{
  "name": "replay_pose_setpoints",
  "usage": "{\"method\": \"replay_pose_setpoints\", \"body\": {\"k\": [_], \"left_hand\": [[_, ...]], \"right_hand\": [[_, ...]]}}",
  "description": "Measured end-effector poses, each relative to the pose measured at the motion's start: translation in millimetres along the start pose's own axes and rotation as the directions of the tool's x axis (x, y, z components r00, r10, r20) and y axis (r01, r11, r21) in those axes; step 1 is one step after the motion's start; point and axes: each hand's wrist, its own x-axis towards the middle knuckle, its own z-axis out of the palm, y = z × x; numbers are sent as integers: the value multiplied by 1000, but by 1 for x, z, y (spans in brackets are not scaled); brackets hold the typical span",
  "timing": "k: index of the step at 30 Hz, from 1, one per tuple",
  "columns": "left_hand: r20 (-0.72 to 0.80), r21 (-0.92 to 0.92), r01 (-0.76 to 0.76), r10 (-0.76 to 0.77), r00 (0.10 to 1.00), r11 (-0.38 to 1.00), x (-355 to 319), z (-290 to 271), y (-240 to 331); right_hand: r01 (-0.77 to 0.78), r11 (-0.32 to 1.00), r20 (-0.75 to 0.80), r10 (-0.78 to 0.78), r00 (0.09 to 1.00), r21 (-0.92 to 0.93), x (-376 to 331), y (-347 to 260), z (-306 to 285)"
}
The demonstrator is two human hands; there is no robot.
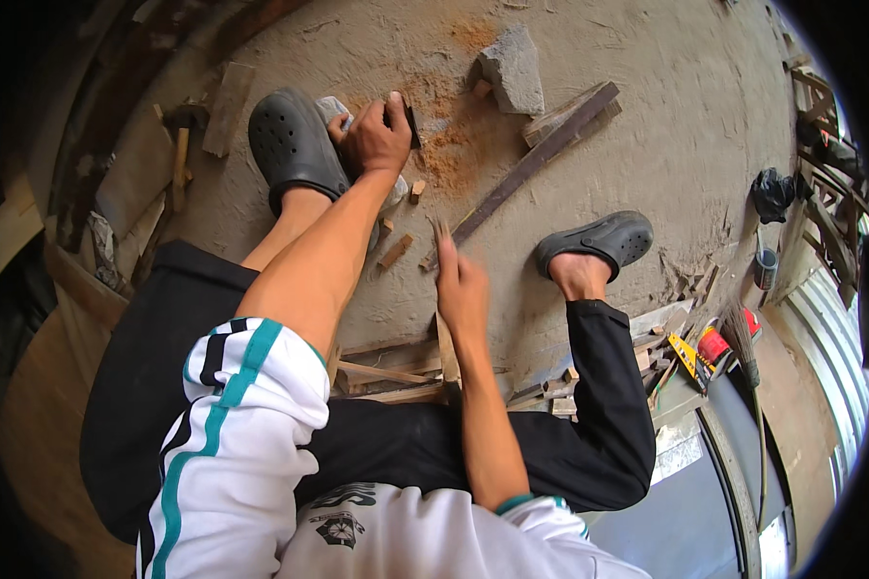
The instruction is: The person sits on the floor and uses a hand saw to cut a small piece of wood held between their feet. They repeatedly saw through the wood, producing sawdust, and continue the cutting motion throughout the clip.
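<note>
The left hand (377, 135) is closed around a small dark blade (411, 121), its edge pressed to the concrete floor (647, 125) beside the grey clog (294, 145). The right hand (459, 289) pinches a thin wood sliver (441, 234) upright, nearer the body. Orange dust (449, 159) lies just right of the blade. Keeping the blade flat and strokes even should serve best. A grey stone (512, 68) sits farther off.

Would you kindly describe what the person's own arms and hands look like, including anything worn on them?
Both forearms are bare from the sleeves down. The left hand and right hand wear no gloves; no watch or ring is visible. The left sleeve is short and white, with teal and black stripes running down it. The right sleeve is white with a teal edge.
</note>
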Motion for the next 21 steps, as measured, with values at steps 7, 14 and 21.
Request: {"method": "replay_pose_setpoints", "body": {"k": [7,14,21], "left_hand": [[-11,18,-12,12,1000,1000,10,6,3],[8,-9,-9,9,1000,1000,0,1,-3],[-30,-2,12,-12,999,1000,7,3,-1]], "right_hand": [[-39,987,51,31,998,154,42,-21,5],[-84,994,60,80,995,64,-38,2,-22],[-61,990,85,50,995,131,23,-39,-5]]}}
